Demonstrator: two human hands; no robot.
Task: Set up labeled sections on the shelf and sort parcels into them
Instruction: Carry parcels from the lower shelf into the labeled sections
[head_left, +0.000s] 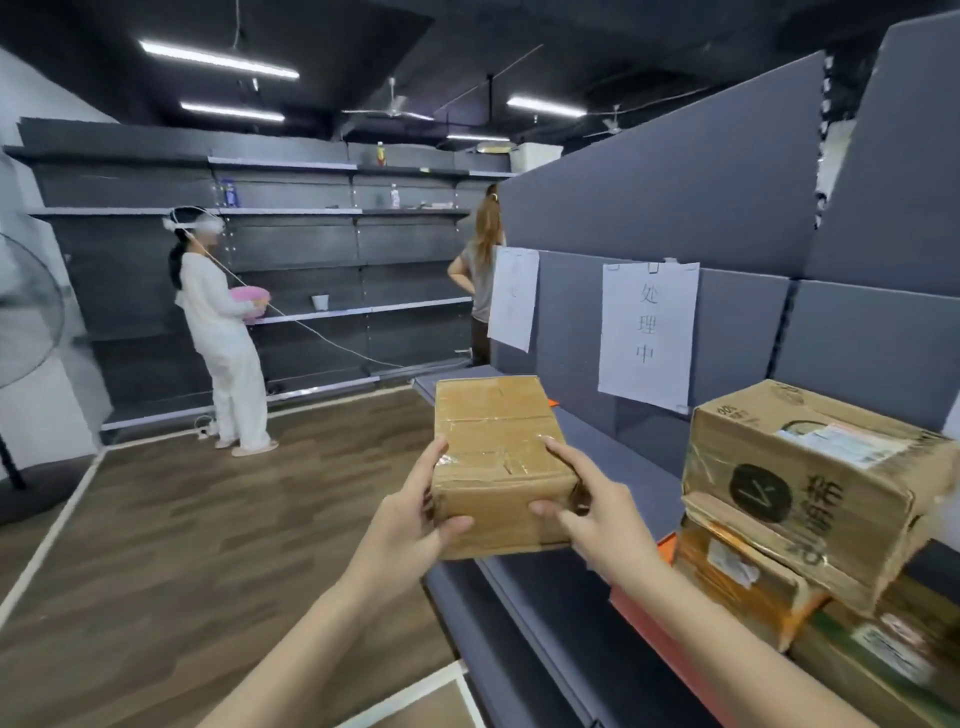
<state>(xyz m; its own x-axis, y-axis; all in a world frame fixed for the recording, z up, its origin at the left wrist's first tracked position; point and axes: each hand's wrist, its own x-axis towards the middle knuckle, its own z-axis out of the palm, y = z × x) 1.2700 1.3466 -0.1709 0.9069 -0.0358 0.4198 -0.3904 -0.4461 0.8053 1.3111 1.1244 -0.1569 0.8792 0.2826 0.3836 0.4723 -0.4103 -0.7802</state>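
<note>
Now both hands grip taped parcel nr shelf.

A taped brown cardboard parcel is held above the grey shelf near its front edge; two paper labels hang on its back panel, other parcels stacked at right

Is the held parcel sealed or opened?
Sealed: the parcel has clear tape across its closed flaps; the left hand and right hand hold it.
</note>
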